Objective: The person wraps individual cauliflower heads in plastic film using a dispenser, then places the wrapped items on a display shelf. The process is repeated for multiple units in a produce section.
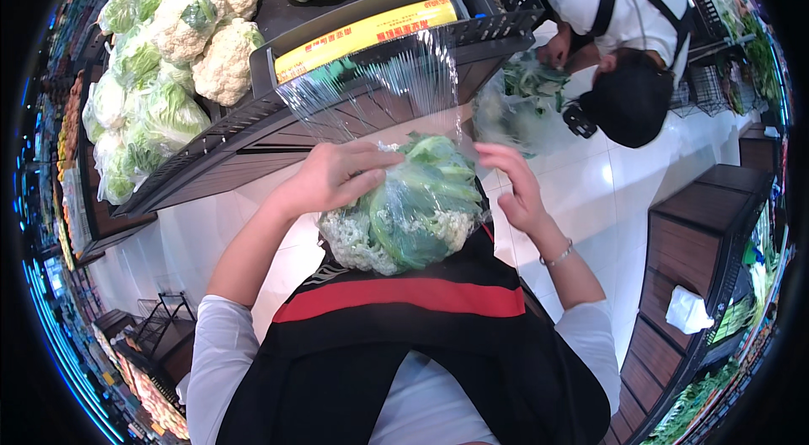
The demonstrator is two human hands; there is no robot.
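Note:
A head of cauliflower with green leaves (417,211), covered in clear plastic film, is held against my body at the waist. My left hand (354,173) rests on its upper left side, fingers over the film. My right hand (515,186) is just right of it, fingers spread and curved, apparently apart from the leaves. A stretched sheet of clear cling film (392,88) runs from a yellow film roll (366,40) down to the cauliflower. The roll, which bears writing, lies in a black tray (264,72) at the edge of the display. The cauliflower's underside is hidden.
Wrapped cauliflowers and leafy vegetables (145,78) are piled on the black display at upper left. At upper right a co-worker (622,21) bends over leafy greens (531,78). A wooden display stand (682,255) with a white bag (689,310) stands at right.

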